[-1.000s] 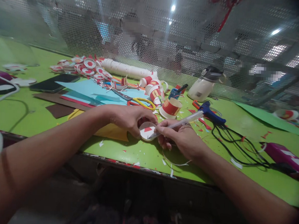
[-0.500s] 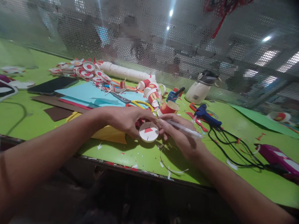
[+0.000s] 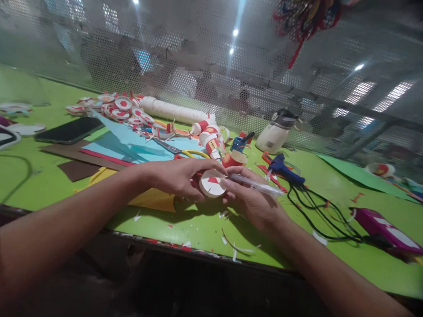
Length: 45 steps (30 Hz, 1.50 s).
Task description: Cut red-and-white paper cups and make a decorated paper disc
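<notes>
A white paper disc with a red triangle [image 3: 212, 182] is held just above the green table [image 3: 201, 224], near its front edge. My left hand [image 3: 177, 177] grips the disc from the left with thumb and fingers. My right hand [image 3: 252, 198] touches the disc's right edge with its fingertips and holds a clear pen [image 3: 256, 185] lying across the fingers, tip pointing right and away from the disc. A yellow sheet [image 3: 152, 199] lies under my left hand.
Behind my hands lie yellow-handled scissors [image 3: 192, 153], cut red-and-white paper cups [image 3: 212, 138], blue paper [image 3: 127, 142], a pile of finished discs [image 3: 118, 105], a dark phone [image 3: 69, 130], a blue glue gun [image 3: 284, 168] with black cable, and a white bottle [image 3: 274, 133]. A mesh screen backs the table.
The pen lifted off the disc and swung flat across my right hand, tip to the right. Both hands turned the disc and raised it slightly. The view tilted upward.
</notes>
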Each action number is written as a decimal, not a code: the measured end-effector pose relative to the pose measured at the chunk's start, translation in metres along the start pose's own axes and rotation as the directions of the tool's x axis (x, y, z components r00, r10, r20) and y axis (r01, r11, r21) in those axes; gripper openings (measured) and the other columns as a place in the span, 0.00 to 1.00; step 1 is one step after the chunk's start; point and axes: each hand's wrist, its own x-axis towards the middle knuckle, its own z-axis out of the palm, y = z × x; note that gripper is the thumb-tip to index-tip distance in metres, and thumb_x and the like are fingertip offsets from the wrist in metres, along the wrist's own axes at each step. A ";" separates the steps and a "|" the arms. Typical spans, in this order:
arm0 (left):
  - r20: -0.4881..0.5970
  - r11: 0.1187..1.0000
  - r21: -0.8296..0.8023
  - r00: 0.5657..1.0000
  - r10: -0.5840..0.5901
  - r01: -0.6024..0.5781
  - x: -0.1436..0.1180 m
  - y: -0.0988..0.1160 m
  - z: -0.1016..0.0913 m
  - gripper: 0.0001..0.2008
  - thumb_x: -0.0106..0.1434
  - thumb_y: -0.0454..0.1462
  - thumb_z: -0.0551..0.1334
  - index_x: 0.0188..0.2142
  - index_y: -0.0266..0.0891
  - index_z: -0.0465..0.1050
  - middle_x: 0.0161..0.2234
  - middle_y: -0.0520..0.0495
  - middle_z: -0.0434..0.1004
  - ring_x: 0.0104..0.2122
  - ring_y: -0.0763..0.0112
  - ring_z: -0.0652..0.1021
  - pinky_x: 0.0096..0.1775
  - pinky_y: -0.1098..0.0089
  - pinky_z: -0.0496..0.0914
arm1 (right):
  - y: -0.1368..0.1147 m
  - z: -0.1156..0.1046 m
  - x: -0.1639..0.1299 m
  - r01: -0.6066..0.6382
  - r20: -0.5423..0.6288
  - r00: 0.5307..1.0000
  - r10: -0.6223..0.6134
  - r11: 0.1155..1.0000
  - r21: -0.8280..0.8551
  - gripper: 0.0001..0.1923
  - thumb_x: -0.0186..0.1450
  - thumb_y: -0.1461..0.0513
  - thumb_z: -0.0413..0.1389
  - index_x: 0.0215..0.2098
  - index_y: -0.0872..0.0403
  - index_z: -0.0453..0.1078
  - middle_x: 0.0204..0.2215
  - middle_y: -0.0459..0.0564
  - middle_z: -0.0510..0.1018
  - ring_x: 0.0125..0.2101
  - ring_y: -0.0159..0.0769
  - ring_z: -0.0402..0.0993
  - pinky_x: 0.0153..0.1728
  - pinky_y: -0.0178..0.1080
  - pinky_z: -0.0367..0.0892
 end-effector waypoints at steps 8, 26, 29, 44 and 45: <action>-0.253 0.999 0.008 0.966 -0.050 0.054 0.006 0.004 0.009 0.27 0.52 0.44 0.67 0.50 0.38 0.64 0.45 0.43 0.72 0.42 0.63 0.74 0.41 0.64 0.69 | 0.000 0.001 0.001 0.016 -0.054 0.998 -0.012 0.996 0.089 0.16 0.55 0.59 0.64 0.38 0.51 0.65 0.30 0.46 0.76 0.25 0.32 0.75 0.28 0.37 0.70; -0.147 0.965 0.244 0.987 -0.065 0.100 0.001 -0.002 -0.003 0.26 0.49 0.39 0.68 0.48 0.38 0.68 0.47 0.42 0.68 0.47 0.61 0.70 0.48 0.64 0.64 | -0.012 -0.005 0.004 0.152 -0.196 0.971 -0.138 0.987 0.058 0.14 0.62 0.52 0.55 0.38 0.53 0.73 0.24 0.45 0.73 0.23 0.29 0.68 0.24 0.35 0.65; -0.092 0.960 0.219 0.984 -0.155 0.171 0.003 -0.001 0.000 0.27 0.48 0.38 0.68 0.48 0.37 0.68 0.44 0.43 0.69 0.43 0.63 0.71 0.44 0.66 0.65 | -0.015 -0.006 0.004 0.199 -0.248 0.949 -0.195 0.980 -0.010 0.15 0.62 0.52 0.55 0.32 0.54 0.75 0.18 0.44 0.69 0.19 0.28 0.62 0.19 0.33 0.58; 0.025 0.947 0.257 0.978 -0.206 0.192 0.003 -0.006 0.003 0.25 0.48 0.42 0.67 0.45 0.38 0.67 0.39 0.48 0.70 0.38 0.68 0.70 0.37 0.71 0.63 | 0.007 0.001 -0.001 0.015 0.043 0.999 -0.009 0.992 -0.125 0.10 0.62 0.56 0.57 0.28 0.55 0.69 0.16 0.42 0.70 0.15 0.26 0.62 0.16 0.31 0.56; 0.026 0.946 0.269 0.980 -0.196 0.182 0.003 -0.006 0.003 0.25 0.48 0.43 0.67 0.45 0.38 0.68 0.39 0.48 0.70 0.38 0.67 0.70 0.37 0.71 0.63 | 0.007 0.001 -0.002 0.014 0.052 0.999 -0.008 0.991 -0.130 0.09 0.61 0.57 0.57 0.28 0.55 0.69 0.16 0.42 0.70 0.16 0.26 0.63 0.16 0.31 0.56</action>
